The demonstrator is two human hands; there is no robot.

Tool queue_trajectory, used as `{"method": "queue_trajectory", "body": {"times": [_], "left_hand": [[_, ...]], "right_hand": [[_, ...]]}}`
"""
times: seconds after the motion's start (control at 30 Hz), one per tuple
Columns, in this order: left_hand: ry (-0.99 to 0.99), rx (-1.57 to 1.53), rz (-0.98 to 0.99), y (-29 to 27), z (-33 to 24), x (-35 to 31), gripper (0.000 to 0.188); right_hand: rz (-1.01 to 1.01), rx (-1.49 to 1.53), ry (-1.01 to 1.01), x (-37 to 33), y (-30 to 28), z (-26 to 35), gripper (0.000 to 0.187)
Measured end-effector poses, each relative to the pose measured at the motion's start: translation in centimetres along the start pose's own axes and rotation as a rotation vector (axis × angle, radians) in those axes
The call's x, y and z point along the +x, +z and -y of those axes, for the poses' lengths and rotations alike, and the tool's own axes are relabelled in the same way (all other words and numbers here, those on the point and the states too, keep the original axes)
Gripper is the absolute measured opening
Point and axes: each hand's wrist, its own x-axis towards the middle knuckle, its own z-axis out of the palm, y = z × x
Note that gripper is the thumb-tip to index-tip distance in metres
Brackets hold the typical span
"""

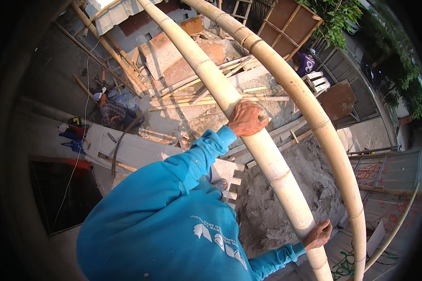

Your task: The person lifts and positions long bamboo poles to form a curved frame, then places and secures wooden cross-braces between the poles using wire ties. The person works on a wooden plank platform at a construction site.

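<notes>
A thick pale bamboo pole (211,77) runs from the top of the view down to the lower right. My left hand (247,117) is closed over its upper side near the middle. Lower down, my right hand (318,234) grips the same pole from its right edge, with the fingertips partly hidden. Both arms are in blue sleeves. A second, curved bamboo pole (309,105) passes just to the right, apart from both hands.
Below lie a grey sand heap (290,187), loose timber (229,75) and broken slabs (166,56). A person in a checked shirt (112,110) is at left; another in purple (306,64) is at far right. Sheet-metal fencing (384,171) borders the right. My foot (221,184) shows beneath me.
</notes>
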Motion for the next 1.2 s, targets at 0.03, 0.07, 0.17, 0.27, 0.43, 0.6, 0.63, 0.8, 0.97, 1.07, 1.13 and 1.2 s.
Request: {"method": "queue_trajectory", "body": {"times": [0.03, 0.07, 0.17, 0.27, 0.43, 0.6, 0.63, 0.8, 0.97, 1.07, 1.13, 1.2], "left_hand": [[0.002, -0.002, 0.031, 0.3, 0.0, 0.3, 0.036], [0.006, 0.008, -0.059, 1.9, 0.5, 0.2, 0.037], [-0.068, -0.065, 0.121, 1.4, -1.0, 1.1, 0.041], [-0.042, -0.072, -0.034, 2.6, 0.4, 0.2, 0.041], [-0.048, -0.132, -0.069, 3.1, 0.3, 0.2, 0.042], [-0.025, -0.061, -0.067, 4.6, 0.7, 0.9, 0.048], [0.012, -0.041, -0.1, 5.4, 0.7, 1.2, 0.051], [0.004, -0.073, -0.104, 4.0, -0.2, 0.7, 0.047], [0.016, -0.057, -0.124, 4.4, 0.3, 0.9, 0.048], [0.026, -0.032, -0.138, 4.5, 0.1, 1.2, 0.048], [0.022, -0.01, -0.149, 4.2, 0.1, 1.1, 0.048], [0.047, -0.012, -0.148, 3.9, -0.4, 1.2, 0.048]], "right_hand": [[-0.022, -0.039, 0.008, -0.2, 0.0, -0.1, 0.048], [-0.022, -0.039, -0.013, 0.2, 0.2, -0.8, 0.049], [-0.055, 0.034, -0.006, 1.3, 1.4, -4.7, 0.05], [-0.319, -0.083, -0.157, 1.2, 2.1, -4.7, 0.032], [-0.458, -0.026, -0.322, 2.9, 4.2, -7.5, 0.022], [-0.45, -0.039, -0.385, 1.6, 2.8, -4.4, 0.02], [-0.457, -0.05, -0.397, 1.2, 2.2, -4.3, 0.02], [-0.252, 0.041, -0.275, 1.4, 0.8, -3.4, 0.021], [-0.192, 0.115, -0.232, 2.0, 1.3, -3.4, 0.023], [-0.255, 0.065, -0.269, 1.8, 1.6, -3.5, 0.024], [-0.312, 0.021, -0.357, 1.8, 1.7, -3.4, 0.025], [-0.246, -0.013, -0.276, 0.8, 0.6, -2.6, 0.028]]}}
